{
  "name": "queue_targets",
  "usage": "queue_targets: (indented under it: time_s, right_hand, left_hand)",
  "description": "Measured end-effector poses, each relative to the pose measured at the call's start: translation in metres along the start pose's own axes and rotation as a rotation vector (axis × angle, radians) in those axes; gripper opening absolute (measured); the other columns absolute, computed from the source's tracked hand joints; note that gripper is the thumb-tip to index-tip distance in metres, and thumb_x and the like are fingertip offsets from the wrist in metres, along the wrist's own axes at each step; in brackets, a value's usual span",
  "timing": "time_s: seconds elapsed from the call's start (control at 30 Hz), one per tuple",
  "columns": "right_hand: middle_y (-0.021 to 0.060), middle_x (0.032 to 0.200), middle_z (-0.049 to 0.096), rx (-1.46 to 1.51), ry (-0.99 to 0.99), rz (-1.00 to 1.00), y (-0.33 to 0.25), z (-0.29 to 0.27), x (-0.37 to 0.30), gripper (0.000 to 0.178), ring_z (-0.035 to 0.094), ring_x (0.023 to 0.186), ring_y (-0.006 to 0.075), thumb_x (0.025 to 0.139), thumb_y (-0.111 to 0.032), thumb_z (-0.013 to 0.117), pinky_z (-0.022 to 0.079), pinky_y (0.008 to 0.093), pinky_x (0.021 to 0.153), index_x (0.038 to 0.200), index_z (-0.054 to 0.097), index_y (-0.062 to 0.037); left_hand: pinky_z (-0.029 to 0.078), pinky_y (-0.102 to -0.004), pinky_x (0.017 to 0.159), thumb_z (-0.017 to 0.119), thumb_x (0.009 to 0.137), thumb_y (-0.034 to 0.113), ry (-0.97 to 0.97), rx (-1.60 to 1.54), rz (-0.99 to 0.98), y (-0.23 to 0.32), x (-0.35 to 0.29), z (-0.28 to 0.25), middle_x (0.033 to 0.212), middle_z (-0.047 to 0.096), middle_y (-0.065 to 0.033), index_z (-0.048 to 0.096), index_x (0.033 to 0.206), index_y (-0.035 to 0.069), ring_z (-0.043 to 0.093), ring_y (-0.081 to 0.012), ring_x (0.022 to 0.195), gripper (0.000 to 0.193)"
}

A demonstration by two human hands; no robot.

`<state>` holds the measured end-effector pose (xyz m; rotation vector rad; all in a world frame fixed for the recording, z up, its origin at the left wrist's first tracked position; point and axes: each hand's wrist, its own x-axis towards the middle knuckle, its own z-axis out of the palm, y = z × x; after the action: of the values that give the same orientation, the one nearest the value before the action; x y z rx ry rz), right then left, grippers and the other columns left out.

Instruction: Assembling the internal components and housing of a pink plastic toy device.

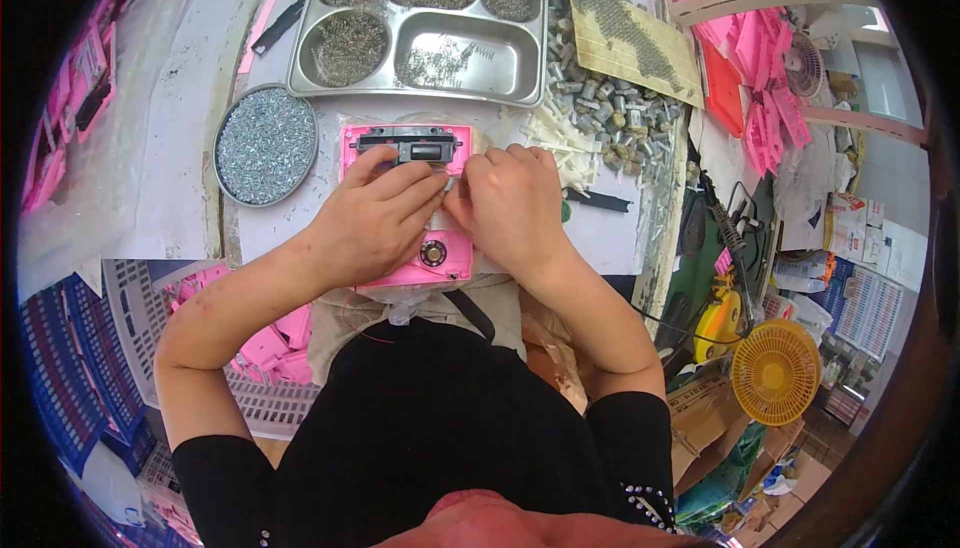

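A pink plastic housing (458,266) lies on the table in front of me, with a black part (425,152) set in its far end and a round black-and-gold piece (433,253) at its near end. My left hand (385,210) bends over the housing's middle and left side, its fingers closed against it. Curled in a pinch, my right hand (510,203) is over the right side. A small grey piece (449,186) shows between the fingertips of both hands. What the right fingers grip is mostly hidden.
Beyond the housing stands a metal compartment tray (420,94) of small springs and pins. A round dish of screws (268,146) is at left. White plastic parts (560,143), metal cylinders (625,123) and a yellowish card (635,43) lie at right. Pink parts (265,353) fill a crate at lower left.
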<state>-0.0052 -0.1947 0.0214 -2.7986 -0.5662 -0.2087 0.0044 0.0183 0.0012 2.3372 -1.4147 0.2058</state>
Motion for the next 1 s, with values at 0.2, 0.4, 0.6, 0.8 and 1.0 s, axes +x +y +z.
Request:
queue_targets:
  time_s: [0.2, 0.4, 0.6, 0.8, 1.0]
  right_hand:
    - [0.0087, 0.067, 0.062, 0.034, 0.107, -0.007, 0.001, 0.007, -0.008, 0.018, 0.061, 0.07, 0.0296, 0.073, -0.017, 0.077, 0.046, 0.044, 0.074, 0.068, 0.062, -0.0083]
    - [0.015, 0.07, 0.066, 0.511, -0.09, 0.276, 0.016, 0.008, -0.007, 0.018, 0.066, 0.068, 0.0317, 0.075, -0.018, 0.075, 0.051, 0.0426, 0.067, 0.071, 0.066, -0.002]
    - [0.0145, 0.07, 0.067, 0.717, -0.196, 0.498, 0.021, 0.007, -0.009, 0.019, 0.066, 0.063, 0.0276, 0.076, -0.018, 0.076, 0.051, 0.0387, 0.062, 0.078, 0.071, 0.0003]
    - [0.0135, 0.074, 0.069, 0.829, -0.151, 0.495, 0.034, 0.014, -0.024, 0.019, 0.067, 0.064, 0.0253, 0.081, -0.017, 0.076, 0.052, 0.036, 0.062, 0.089, 0.076, -0.0007]
    - [0.0101, 0.082, 0.071, 0.793, -0.085, 0.408, 0.023, 0.0, -0.033, 0.015, 0.065, 0.071, 0.026, 0.083, -0.012, 0.074, 0.05, 0.0379, 0.066, 0.094, 0.077, -0.0024]
  left_hand:
    - [0.038, -0.0503, 0.112, 0.077, 0.074, 0.017, -0.014, -0.013, -0.001, 0.003, 0.004, 0.001, 0.13, 0.066, -0.0108, 0.069, 0.118, -0.002, 0.06, -0.0251, 0.124, 0.049]
    - [0.037, -0.0505, 0.113, 0.078, 0.074, 0.015, -0.008, -0.038, -0.005, 0.0, 0.005, 0.002, 0.126, 0.067, -0.0105, 0.069, 0.116, -0.001, 0.061, -0.0257, 0.122, 0.046]
    - [0.038, -0.0485, 0.111, 0.076, 0.073, 0.018, 0.005, -0.051, 0.0, -0.002, 0.007, 0.001, 0.121, 0.067, -0.0082, 0.069, 0.113, 0.002, 0.061, -0.0241, 0.118, 0.044]
    - [0.038, -0.0476, 0.111, 0.075, 0.072, 0.019, 0.04, -0.048, -0.053, 0.004, 0.013, 0.005, 0.117, 0.066, -0.0059, 0.067, 0.12, 0.002, 0.061, -0.0221, 0.113, 0.051]
    - [0.036, -0.0498, 0.113, 0.075, 0.073, 0.017, -0.013, -0.007, -0.109, 0.01, 0.013, 0.008, 0.122, 0.064, -0.0063, 0.066, 0.125, 0.003, 0.06, -0.0221, 0.112, 0.054]
